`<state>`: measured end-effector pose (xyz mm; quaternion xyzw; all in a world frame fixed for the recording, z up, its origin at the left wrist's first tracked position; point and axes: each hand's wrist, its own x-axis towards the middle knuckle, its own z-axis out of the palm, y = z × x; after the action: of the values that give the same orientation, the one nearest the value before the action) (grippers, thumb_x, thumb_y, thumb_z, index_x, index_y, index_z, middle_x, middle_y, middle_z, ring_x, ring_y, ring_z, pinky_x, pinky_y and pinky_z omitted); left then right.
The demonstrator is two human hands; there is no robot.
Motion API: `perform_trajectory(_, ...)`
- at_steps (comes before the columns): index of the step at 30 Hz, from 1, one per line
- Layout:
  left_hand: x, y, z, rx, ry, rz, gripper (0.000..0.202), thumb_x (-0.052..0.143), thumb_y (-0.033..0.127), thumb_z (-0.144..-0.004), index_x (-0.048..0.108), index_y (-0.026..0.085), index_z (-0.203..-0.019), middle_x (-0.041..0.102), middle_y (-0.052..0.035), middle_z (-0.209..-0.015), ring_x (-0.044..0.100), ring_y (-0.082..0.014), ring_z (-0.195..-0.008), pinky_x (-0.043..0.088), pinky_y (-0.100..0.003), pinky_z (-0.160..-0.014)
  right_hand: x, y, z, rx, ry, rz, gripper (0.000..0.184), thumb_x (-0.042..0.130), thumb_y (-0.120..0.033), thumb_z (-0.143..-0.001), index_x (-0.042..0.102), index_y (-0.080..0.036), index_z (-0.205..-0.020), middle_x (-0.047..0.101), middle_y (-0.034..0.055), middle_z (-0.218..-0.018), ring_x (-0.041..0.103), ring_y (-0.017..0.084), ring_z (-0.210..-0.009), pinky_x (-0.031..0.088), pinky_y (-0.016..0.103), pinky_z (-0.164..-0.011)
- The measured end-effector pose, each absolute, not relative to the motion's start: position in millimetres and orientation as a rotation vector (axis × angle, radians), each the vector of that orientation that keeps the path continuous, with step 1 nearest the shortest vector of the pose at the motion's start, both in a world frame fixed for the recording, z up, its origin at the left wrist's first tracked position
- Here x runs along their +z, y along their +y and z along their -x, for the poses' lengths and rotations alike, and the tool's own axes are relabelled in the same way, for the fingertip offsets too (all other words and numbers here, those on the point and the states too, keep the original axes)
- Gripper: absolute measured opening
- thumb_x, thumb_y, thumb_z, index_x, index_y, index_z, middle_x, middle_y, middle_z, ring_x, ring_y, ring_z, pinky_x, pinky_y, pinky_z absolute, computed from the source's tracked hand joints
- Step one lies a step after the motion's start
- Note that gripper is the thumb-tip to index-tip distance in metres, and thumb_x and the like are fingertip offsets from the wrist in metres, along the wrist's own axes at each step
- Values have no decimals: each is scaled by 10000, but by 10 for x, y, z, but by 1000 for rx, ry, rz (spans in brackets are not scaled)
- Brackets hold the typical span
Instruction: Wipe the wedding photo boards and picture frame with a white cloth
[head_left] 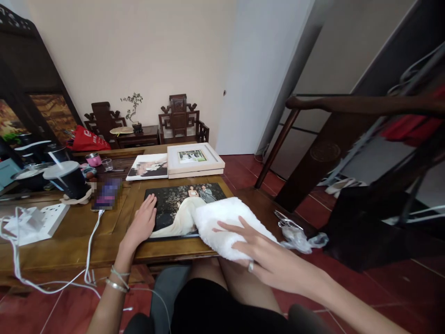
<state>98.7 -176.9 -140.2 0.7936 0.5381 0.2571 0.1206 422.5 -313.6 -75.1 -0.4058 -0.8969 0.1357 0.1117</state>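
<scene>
A large dark wedding photo print [174,204] lies flat on the wooden table [79,232] in front of me. My left hand [143,221] rests flat on the print's left edge, fingers stretched out. My right hand [259,253], with a ring on one finger, lies on a white fluffy cloth [222,220] that covers the print's lower right part; its fingers are spread over the cloth.
Behind the print sit a white framed photo [194,158] and another print [148,167]. A phone [107,194] with a white cable, a dark cup [67,178] and a white power strip [38,220] lie at the left. Crumpled plastic [301,236] is at the table's right edge.
</scene>
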Motion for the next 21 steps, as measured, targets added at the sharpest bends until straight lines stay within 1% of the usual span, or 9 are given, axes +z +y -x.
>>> perform_trajectory(2, -1383, -1775, -989, 735, 1564, -2324, 503, 273, 323, -947, 400, 128, -1393, 315, -127, -1525, 246, -218, -1427, 256, -478, -1136, -766, -3046, -4201, 374, -2645, 1165, 229, 433, -95, -807, 630, -179, -887, 447, 116, -1440, 238, 278, -1408, 155, 584, -1131)
perform_trajectory(4, -1367, -1779, -989, 719, 1566, -2322, 510, 273, 327, -945, 399, 115, -1393, 314, -136, -1523, 248, -222, -1426, 257, -485, -1135, -804, -2840, -4154, 329, -2638, 1160, 253, 439, -90, -808, 636, -166, -948, 447, 153, -1432, 241, 275, -1407, 153, 597, -1122)
perform_trajectory(6, -1362, -1779, -985, 712, 1571, -2316, 516, 271, 330, -945, 395, 108, -1394, 313, -139, -1523, 251, -222, -1425, 256, -489, -1134, -847, -2547, -4091, 266, -2632, 1182, 265, 436, -117, -846, 634, -148, -1019, 448, 193, -1420, 249, 280, -1404, 159, 612, -1107)
perform_trajectory(8, -1368, -1774, -977, 718, 1569, -2318, 515, 269, 331, -945, 394, 115, -1395, 317, -136, -1522, 250, -220, -1425, 251, -493, -1135, -877, -2211, -4024, 195, -2631, 1221, 278, 425, -181, -904, 622, -133, -1094, 448, 216, -1412, 249, 297, -1402, 176, 635, -1085)
perform_trajectory(11, -1391, -1760, -961, 746, 1550, -2335, 500, 271, 330, -949, 404, 138, -1391, 331, -126, -1518, 249, -209, -1425, 238, -483, -1142, -881, -1765, -3943, 117, -2641, 1264, 319, 415, -266, -950, 593, -136, -1181, 433, 191, -1433, 222, 325, -1407, 190, 666, -1054)
perform_trajectory(14, -1414, -1750, -952, 760, 1539, -2344, 494, 276, 330, -950, 408, 144, -1389, 336, -125, -1515, 254, -204, -1423, 239, -468, -1144, -858, -1592, -3907, 64, -2660, 1290, 336, 394, -274, -964, 586, -144, -1207, 413, 164, -1454, 203, 331, -1411, 201, 678, -1039)
perform_trajectory(18, -1430, -1747, -959, 781, 1543, -2344, 489, 278, 328, -951, 411, 152, -1387, 340, -120, -1514, 258, -204, -1422, 235, -467, -1146, -860, -1947, -3925, 45, -2682, 1256, 321, 405, -220, -938, 621, -173, -1171, 366, 124, -1492, 179, 338, -1416, 191, 687, -1044)
perform_trajectory(21, -1427, -1754, -974, 781, 1554, -2341, 481, 279, 321, -952, 419, 159, -1383, 337, -114, -1517, 255, -200, -1423, 235, -452, -1148, -891, -2461, -3955, 76, -2711, 1211, 324, 448, -157, -870, 649, -175, -1123, 329, 108, -1512, 132, 341, -1426, 144, 682, -1072)
